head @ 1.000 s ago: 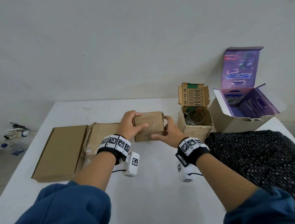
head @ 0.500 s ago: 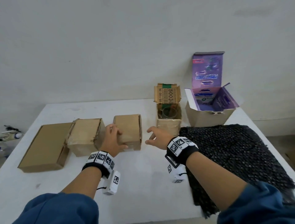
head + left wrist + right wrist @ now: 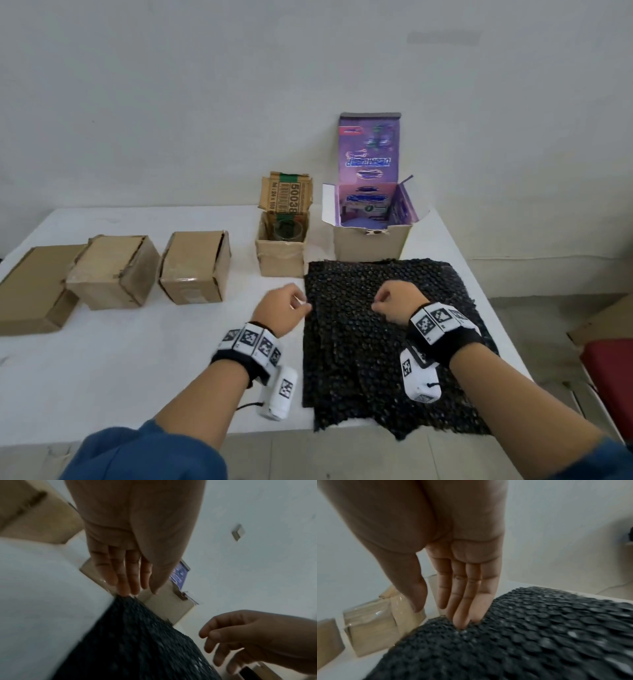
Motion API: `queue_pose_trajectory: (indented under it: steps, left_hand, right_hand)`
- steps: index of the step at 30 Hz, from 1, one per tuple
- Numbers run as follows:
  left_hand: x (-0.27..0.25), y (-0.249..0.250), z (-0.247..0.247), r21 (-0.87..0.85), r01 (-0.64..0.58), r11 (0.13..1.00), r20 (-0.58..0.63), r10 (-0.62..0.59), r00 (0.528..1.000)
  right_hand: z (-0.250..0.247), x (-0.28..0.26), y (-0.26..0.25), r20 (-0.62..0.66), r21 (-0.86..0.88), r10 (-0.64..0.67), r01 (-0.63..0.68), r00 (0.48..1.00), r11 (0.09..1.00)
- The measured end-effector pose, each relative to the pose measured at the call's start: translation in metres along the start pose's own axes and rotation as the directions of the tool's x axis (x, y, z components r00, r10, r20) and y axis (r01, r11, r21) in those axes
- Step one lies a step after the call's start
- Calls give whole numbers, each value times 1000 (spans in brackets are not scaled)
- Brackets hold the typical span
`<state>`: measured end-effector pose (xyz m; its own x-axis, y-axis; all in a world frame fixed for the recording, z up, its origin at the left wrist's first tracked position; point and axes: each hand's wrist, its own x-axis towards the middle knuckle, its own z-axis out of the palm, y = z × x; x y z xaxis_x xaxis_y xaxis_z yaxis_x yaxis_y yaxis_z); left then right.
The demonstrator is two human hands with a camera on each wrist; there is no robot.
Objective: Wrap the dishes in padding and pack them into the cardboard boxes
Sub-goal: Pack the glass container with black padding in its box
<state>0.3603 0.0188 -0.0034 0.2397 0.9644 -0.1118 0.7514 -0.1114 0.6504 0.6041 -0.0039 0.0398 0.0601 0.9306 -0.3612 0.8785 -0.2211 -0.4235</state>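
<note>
A stack of black bubble-wrap padding [image 3: 387, 342] lies on the right part of the white table [image 3: 137, 359]. My left hand [image 3: 291, 306] is at the padding's left edge; in the left wrist view its straight fingers [image 3: 126, 585] touch that edge [image 3: 130, 628] and hold nothing. My right hand [image 3: 387, 303] rests on top of the padding, its straight fingertips [image 3: 462, 620] pressing into the bubbles [image 3: 539, 635]. Behind the padding a small open cardboard box [image 3: 281, 257] holds a clear glass [image 3: 287, 230].
An open purple-lined box [image 3: 371, 236] stands behind the padding at the back right. Two closed cardboard boxes [image 3: 195, 267] [image 3: 113, 270] and a flat one [image 3: 30, 291] line the left side. A red seat [image 3: 613, 373] is off the table's right edge.
My left hand has let go of the closed box and moved right to the padding's edge. My right hand has moved onto the padding. The view has swung right.
</note>
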Motion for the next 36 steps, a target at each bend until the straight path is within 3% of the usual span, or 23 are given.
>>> queue_pose_trajectory:
  steps: [4, 12, 16, 21, 23, 26, 28, 30, 31, 32, 34, 36]
  left_hand:
    - [-7, 34, 51, 23, 108, 994, 127, -110, 986]
    - [-7, 52, 97, 56, 310, 949, 74, -313, 947]
    - [-9, 57, 102, 50, 344, 938, 43, -346, 937]
    - [-8, 56, 110, -41, 383, 923, 43, -382, 923]
    - [-6, 56, 110, -64, 381, 922, 50, -378, 924]
    - [-4, 57, 106, -68, 349, 935, -10, -350, 937]
    - [-4, 60, 103, -146, 299, 943, -140, -319, 937]
    - [-3, 67, 100, -223, 170, 960, -275, -230, 934]
    - [-2, 73, 99, -264, 110, 958, -278, -185, 943]
    - [0, 78, 98, -311, 82, 947, -216, -155, 964]
    - [2, 94, 97, -442, 145, 885, 55, -135, 989]
    - [2, 109, 95, -617, 315, 721, 338, -119, 934]
  right_hand:
    - [18, -11, 38, 71, -51, 72, -69, 995, 996]
    - [60, -19, 62, -58, 29, 39, -37, 998, 999]
    - [65, -29, 68, -71, 88, -11, 18, 997, 996]
    - [78, -38, 68, -83, -101, -118, 110, 990, 989]
    - [79, -35, 71, -112, -88, -142, 133, 983, 987]
    - [71, -31, 75, -176, 46, -112, 122, 978, 991]
    - [57, -32, 74, -227, 199, -37, 83, 973, 977]
    - [44, -32, 76, -250, 425, 33, 79, 968, 902]
    - [38, -30, 77, -249, 538, 50, 95, 967, 838]
    - [34, -29, 78, -236, 628, 51, 112, 970, 770]
    - [28, -27, 79, -204, 754, 33, 136, 978, 643]
    - [23, -24, 74, -167, 839, 14, 135, 986, 528]
